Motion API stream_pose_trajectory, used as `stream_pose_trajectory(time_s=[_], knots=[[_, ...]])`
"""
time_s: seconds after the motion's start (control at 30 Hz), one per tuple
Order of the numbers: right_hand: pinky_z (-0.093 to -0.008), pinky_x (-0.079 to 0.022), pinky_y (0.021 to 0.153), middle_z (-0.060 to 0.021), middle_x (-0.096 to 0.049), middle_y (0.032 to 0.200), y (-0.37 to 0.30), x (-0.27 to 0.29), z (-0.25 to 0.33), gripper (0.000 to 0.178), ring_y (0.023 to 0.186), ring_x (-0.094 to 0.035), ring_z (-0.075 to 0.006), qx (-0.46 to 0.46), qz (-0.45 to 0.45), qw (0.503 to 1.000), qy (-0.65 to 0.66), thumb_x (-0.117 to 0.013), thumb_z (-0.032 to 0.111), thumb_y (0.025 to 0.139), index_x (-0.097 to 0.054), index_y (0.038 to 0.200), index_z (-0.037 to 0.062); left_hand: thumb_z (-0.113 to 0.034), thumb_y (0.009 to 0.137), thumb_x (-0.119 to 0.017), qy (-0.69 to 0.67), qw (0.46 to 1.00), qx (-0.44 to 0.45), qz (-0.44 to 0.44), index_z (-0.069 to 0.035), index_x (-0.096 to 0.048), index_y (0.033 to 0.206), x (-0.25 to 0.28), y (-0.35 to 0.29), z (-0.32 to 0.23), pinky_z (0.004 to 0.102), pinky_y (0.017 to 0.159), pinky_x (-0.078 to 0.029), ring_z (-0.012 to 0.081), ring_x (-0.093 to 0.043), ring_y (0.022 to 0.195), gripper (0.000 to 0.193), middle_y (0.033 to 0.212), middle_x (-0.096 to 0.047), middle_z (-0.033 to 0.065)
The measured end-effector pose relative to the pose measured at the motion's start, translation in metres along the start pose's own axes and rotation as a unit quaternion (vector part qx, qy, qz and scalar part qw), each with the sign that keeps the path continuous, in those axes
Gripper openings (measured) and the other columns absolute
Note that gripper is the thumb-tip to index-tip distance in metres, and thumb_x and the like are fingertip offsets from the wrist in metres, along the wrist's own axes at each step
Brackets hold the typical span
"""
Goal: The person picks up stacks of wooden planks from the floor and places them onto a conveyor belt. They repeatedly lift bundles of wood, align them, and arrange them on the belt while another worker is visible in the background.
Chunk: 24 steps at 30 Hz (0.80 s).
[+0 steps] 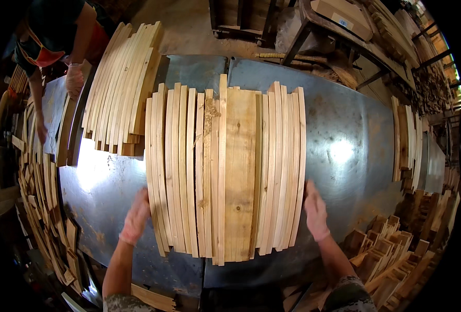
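Observation:
A wide row of wooden boards (239, 156), most standing on edge side by side, rests on a metal tabletop in front of me. One broad board lies face up among them, and the ends are uneven. My left hand (136, 217), in a thin pale glove, is flat and open with its fingertips against or close by the leftmost board. On the other side, my right hand (316, 210), gloved alike, is held upright and open beside the rightmost board; whether it touches is unclear. Neither hand grasps anything. Rough bark marks one board (208, 119) left of the middle.
A second stack of boards (120, 83) lies at the far left of the metal table (345, 125). Beyond it, a co-worker's gloved hand (74, 81) reaches down. Scrap wood (48, 208) piles up at left, cut blocks (386, 244) at lower right. A workbench (339, 34) stands behind.

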State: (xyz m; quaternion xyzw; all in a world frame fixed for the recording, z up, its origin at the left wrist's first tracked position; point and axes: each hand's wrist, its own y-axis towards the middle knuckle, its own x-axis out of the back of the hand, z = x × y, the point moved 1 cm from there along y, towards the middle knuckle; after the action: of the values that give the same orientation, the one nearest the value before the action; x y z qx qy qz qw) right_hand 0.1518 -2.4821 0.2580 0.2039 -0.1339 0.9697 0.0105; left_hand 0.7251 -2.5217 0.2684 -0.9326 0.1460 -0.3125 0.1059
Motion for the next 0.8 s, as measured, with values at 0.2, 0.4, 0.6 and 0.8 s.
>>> stream_pose_trajectory(time_s=[0.2, 0.4, 0.6, 0.8], knots=[[-0.0367, -0.029, 0.129, -0.0144, -0.032, 0.174, 0.103, -0.040, -0.045, 0.079, 0.155, -0.039, -0.0247, -0.081, -0.099, 0.921, 0.367, -0.046, 0.054, 0.113, -0.027, 0.169, 0.0009, -0.040, 0.114, -0.047, -0.131, 0.978, 0.129, -0.096, -0.009, -0.026, 0.170, -0.031, 0.107, 0.055, 0.0492, 0.127, -0.028, 0.0368, -0.037, 0.154, 0.067, 0.167, -0.039, 0.0220], [-0.0372, -0.032, 0.128, -0.0127, -0.022, 0.178, 0.088, -0.042, -0.037, 0.083, 0.158, -0.033, -0.0234, -0.053, -0.068, 0.895, 0.438, -0.058, 0.037, 0.111, -0.014, 0.172, 0.0035, -0.049, 0.104, -0.067, -0.530, 0.841, 0.101, -0.039, -0.011, -0.028, 0.169, -0.046, 0.096, 0.008, 0.0474, 0.105, -0.057, 0.0323, -0.064, 0.127, 0.085, 0.148, -0.058, 0.0191], [-0.0387, -0.041, 0.122, -0.0151, -0.026, 0.175, 0.013, -0.033, -0.024, 0.088, 0.151, -0.043, -0.0258, -0.112, -0.088, 0.904, 0.404, -0.066, 0.031, 0.107, -0.014, 0.172, 0.0017, -0.047, 0.102, -0.071, -0.539, 0.836, 0.101, 0.000, 0.001, -0.051, 0.149, -0.076, 0.037, 0.022, 0.0450, 0.100, -0.060, 0.0282, -0.070, 0.117, 0.070, 0.125, -0.071, 0.0169], [-0.0355, -0.051, 0.109, -0.0065, -0.065, 0.131, -0.118, -0.001, -0.130, 0.049, 0.121, -0.064, -0.0220, -0.222, -0.069, 0.867, 0.441, -0.072, 0.030, 0.102, -0.057, 0.140, 0.0033, -0.036, 0.096, -0.080, -0.500, 0.858, 0.103, 0.057, 0.007, -0.048, 0.148, -0.117, -0.040, 0.037, 0.0394, 0.087, -0.064, 0.0226, -0.073, 0.101, 0.075, 0.118, -0.071, 0.0128]])
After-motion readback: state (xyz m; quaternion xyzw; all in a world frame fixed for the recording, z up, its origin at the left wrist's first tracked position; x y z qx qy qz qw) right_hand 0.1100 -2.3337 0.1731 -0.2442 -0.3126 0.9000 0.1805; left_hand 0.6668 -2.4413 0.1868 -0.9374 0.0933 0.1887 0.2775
